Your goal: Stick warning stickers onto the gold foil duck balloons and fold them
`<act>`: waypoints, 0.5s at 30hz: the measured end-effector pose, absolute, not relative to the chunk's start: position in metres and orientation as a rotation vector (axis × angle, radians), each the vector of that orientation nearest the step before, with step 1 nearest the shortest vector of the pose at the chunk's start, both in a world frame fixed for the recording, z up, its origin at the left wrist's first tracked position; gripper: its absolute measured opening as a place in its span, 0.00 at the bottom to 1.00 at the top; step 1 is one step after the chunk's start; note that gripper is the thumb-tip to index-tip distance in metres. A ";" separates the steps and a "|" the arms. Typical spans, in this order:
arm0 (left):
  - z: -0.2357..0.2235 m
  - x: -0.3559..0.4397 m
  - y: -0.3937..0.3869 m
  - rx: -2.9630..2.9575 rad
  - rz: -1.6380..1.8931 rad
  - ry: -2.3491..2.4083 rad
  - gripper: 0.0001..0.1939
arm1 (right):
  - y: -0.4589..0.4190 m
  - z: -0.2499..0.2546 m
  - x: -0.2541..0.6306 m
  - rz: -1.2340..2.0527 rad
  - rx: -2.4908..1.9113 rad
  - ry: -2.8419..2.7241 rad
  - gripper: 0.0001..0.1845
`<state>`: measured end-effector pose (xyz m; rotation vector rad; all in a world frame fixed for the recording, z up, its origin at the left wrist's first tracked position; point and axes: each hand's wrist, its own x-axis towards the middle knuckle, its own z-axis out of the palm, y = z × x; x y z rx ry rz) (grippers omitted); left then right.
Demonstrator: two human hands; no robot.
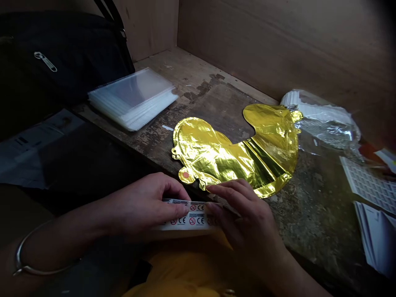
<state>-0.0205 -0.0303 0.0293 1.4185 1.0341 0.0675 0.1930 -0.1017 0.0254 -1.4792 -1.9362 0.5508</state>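
A white sheet of stickers (pixel 198 218) printed with CE marks and red prohibition signs is held low in front of the table edge. My left hand (pixel 148 202) pinches its left part, thumb on top. At the right end, my right hand (pixel 247 214) has its thumb on the sheet, with its forefinger stretched over the upper edge; whether a single sticker is between the fingers is hidden. Just beyond, a flat gold foil balloon (pixel 216 156) lies curved on the worn wooden table (pixel 309 218). Its lower left tabs are close to my right fingertips.
A stack of clear plastic sleeves (pixel 136 99) lies at the back left, beside a black bag (pixel 62 49). On the right are a clear plastic bag (pixel 328 119), a printed label sheet (pixel 368 181) and folded papers (pixel 375 239). Wooden walls (pixel 262 45) rise behind.
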 end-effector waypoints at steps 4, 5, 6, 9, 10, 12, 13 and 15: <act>0.026 -0.020 -0.031 1.408 0.070 1.007 0.10 | -0.099 0.022 0.188 0.554 -1.398 -2.031 0.07; 0.026 -0.020 -0.030 1.411 0.070 1.004 0.10 | -0.099 0.021 0.187 0.598 -1.412 -2.016 0.06; 0.025 -0.020 -0.030 1.413 0.068 1.001 0.10 | -0.099 0.021 0.185 0.636 -1.423 -1.996 0.05; 0.025 -0.020 -0.030 1.408 0.078 0.995 0.10 | -0.100 0.021 0.182 0.680 -1.440 -1.958 0.05; 0.025 -0.020 -0.030 1.399 0.083 0.990 0.10 | -0.101 0.021 0.182 0.663 -1.432 -1.955 0.05; 0.024 -0.020 -0.030 1.381 0.087 0.981 0.11 | -0.101 0.022 0.181 0.585 -1.392 -1.965 0.06; 0.024 -0.021 -0.029 1.371 0.084 0.978 0.12 | -0.100 0.022 0.180 0.530 -1.363 -1.978 0.06; 0.024 -0.021 -0.028 1.347 0.068 0.974 0.13 | -0.100 0.021 0.181 0.414 -1.304 -2.032 0.07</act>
